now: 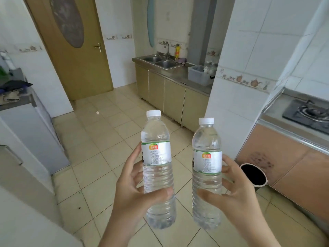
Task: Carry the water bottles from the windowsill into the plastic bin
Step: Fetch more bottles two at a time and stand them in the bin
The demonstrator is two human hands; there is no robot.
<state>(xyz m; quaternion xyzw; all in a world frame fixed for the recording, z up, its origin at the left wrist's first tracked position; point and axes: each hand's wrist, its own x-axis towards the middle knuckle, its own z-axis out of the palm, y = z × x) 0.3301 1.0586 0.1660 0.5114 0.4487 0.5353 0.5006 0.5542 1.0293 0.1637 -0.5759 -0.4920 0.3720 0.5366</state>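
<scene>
Two forearms rise from the near edge, each hand wrapped around an upright water bottle. Nearest on the left, the left hand grips the left bottle around its ribbed lower body: the thumb lies across the near face just below the label, and the fingers curl around the far left side, touching the label's edge. To its right the right hand grips the right bottle the same way, thumb pressed on the near face low on the ribbed part, fingers closed around the right side at the label's lower edge. Both bottles are clear, full-looking, white-capped and carry a white label with green trim and an orange mark; they stand side by side, apart, held in the air above the tiled floor. The left one sits slightly higher and tilts a little. Far across the room on the right, a steel counter carries a double sink and, nearer along it, a grey plastic bin partly hidden behind a white tiled pillar; something pale lies in or behind the bin, too blurred to tell. A dark round tub sits on the floor just right of the right hand. Farther right a gas hob rests on a second counter. A wooden door stands far left.
</scene>
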